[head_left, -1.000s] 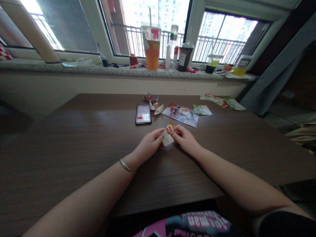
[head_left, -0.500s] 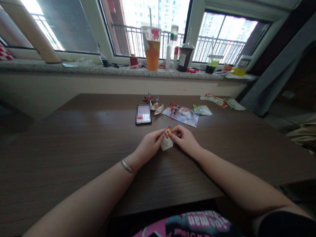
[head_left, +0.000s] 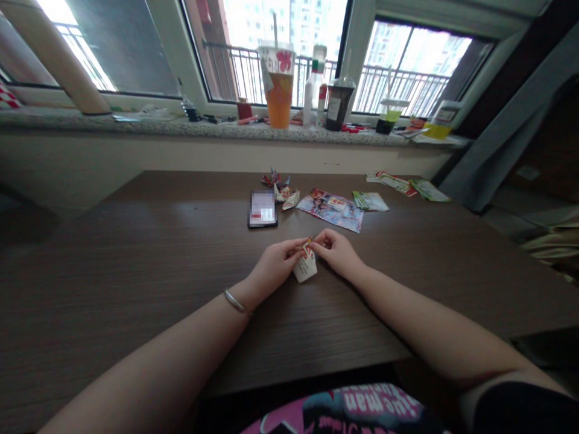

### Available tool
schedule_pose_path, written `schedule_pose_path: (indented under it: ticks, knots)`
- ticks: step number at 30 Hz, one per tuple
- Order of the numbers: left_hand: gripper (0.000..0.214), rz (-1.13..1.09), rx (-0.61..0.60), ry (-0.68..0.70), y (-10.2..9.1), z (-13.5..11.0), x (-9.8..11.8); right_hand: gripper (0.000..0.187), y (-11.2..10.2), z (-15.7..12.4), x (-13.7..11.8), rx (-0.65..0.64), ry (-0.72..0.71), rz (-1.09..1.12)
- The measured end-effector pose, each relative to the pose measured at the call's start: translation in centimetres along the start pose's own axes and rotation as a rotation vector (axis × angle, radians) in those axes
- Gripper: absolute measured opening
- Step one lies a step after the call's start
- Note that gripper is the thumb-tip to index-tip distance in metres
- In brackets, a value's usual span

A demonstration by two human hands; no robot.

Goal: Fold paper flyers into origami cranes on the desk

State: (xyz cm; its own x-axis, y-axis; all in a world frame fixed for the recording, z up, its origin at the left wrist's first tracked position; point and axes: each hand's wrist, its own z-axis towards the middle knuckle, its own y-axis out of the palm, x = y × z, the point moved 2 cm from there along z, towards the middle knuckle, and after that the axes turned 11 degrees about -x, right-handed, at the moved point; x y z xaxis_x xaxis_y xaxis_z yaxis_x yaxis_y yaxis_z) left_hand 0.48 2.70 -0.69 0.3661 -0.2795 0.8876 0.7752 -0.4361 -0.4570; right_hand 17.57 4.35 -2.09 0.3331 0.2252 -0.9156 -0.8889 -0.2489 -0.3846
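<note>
Cream paper (head_left: 306, 270) printed red, tilted, between left hand (head_left: 277, 262) and right hand (head_left: 337, 253)

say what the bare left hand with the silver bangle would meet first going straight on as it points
Likely the bare right hand, close ahead near the top of the small white packet with red print that the left hand holds; depth is unclear.

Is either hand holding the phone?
No, the phone lies on the table, while the left hand and right hand hold a small printed piece.
</note>
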Motion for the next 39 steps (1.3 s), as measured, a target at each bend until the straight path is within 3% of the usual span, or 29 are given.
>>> schedule_pose_path:
  ticks: [4, 9, 15, 19, 24, 29, 39]
  knots:
    - [0.035, 0.084, -0.023, 0.021, 0.0, 0.2, 0.0, 0.023, -0.1, 0.4, 0.5, -0.017, 0.019, -0.036]
    - [0.053, 0.245, -0.027, 0.128, 0.2, 0.2, 0.0, 0.017, -0.7, 0.9, 0.9, 0.018, 0.054, -0.182]
    - [0.02, 0.566, -0.091, 0.332, 0.4, -0.1, 0.1, 0.011, -1.3, 1.4, 0.6, 0.038, 0.085, -0.417]
    - [0.018, 0.696, -0.185, 0.389, 0.6, -0.4, 0.5, 0.009, -1.8, 1.7, 0.6, 0.048, 0.118, -0.514]
    - [0.032, 0.826, -0.263, 0.405, 0.9, -0.9, 1.2, 0.008, -2.4, 1.9, 0.5, 0.054, 0.132, -0.653]
    - [0.037, 0.89, -0.3, 0.399, 1.0, -1.3, 1.1, 0.008, -2.3, 1.9, 0.1, 0.046, 0.038, -0.83]
    - [0.04, 0.929, -0.337, 0.309, 1.0, -1.8, 1.6, 0.023, -2.2, 1.6, 0.2, -0.137, -0.163, -0.879]
